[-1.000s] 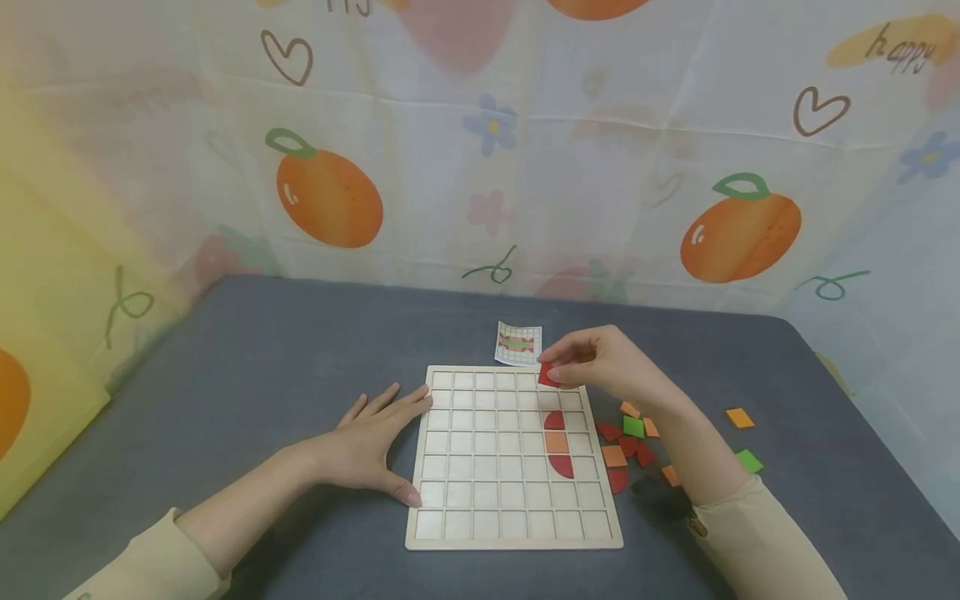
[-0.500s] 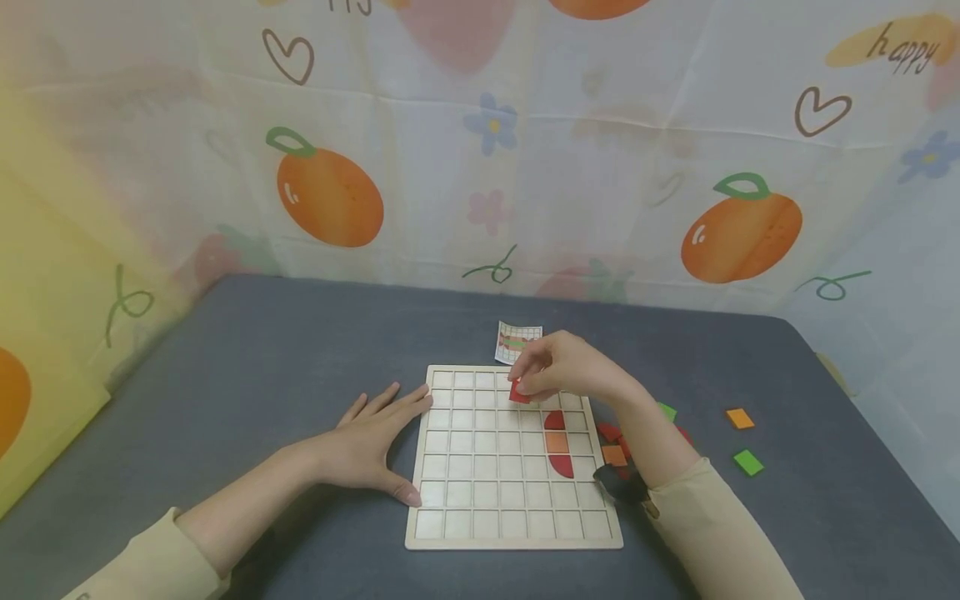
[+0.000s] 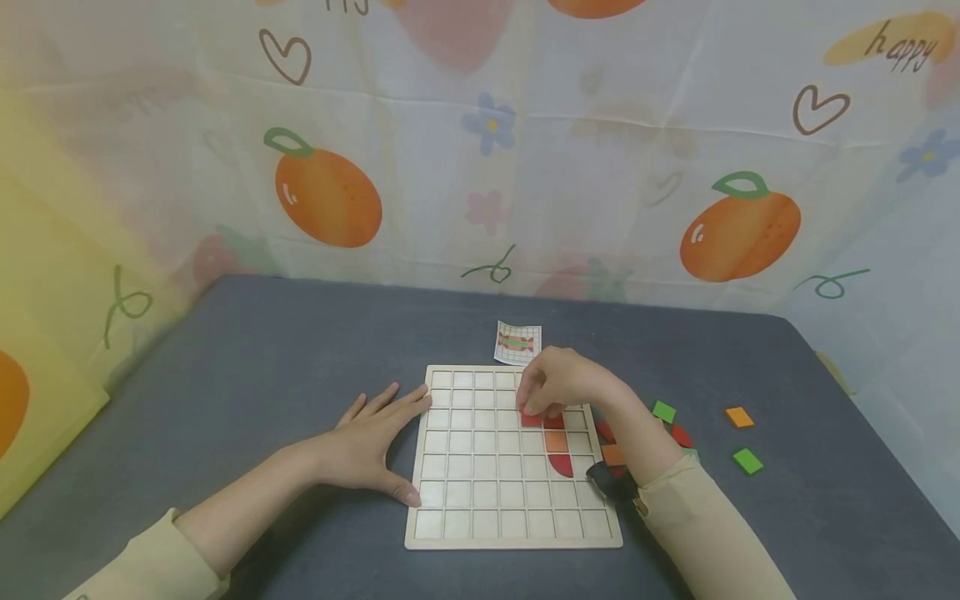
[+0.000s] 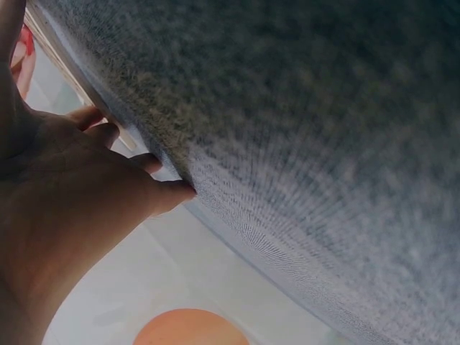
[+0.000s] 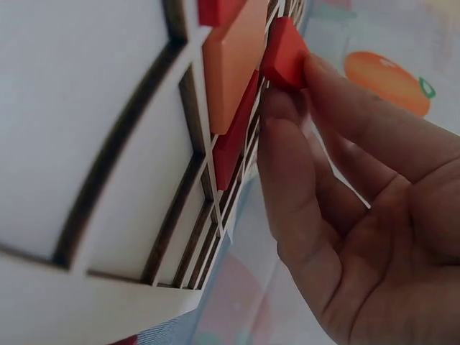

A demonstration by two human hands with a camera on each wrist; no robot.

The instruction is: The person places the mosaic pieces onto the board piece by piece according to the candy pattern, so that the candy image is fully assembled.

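My right hand [image 3: 566, 385] pinches a red tile [image 5: 286, 57] between thumb and fingertips. It is low over the wooden grid board [image 3: 480, 500], just left of a red curved-edge piece [image 3: 554, 422]. Below that, in the same column, lie an orange square tile [image 3: 556, 442] and another red curved-edge piece [image 3: 561, 465]. The right wrist view shows the held tile at the board's surface, near the orange and red pieces. My left hand [image 3: 372, 450] spreads along the board's left edge, with thumb and fingertips at the rim. In the left wrist view, its fingers [image 4: 172, 194] are extended.
A small card [image 3: 519, 342] with a printed candy-like pattern lies behind the board. To the right are loose green tiles [image 3: 747, 462], an orange tile [image 3: 739, 417] and several red and orange pieces [image 3: 613, 454], partly hidden by the right forearm. A patterned curtain [image 3: 420, 167] hangs behind the table.
My right hand has carried the red tile left from the board's far right corner, then down beside the upper red curved-edge piece. The left hand has stayed in place.
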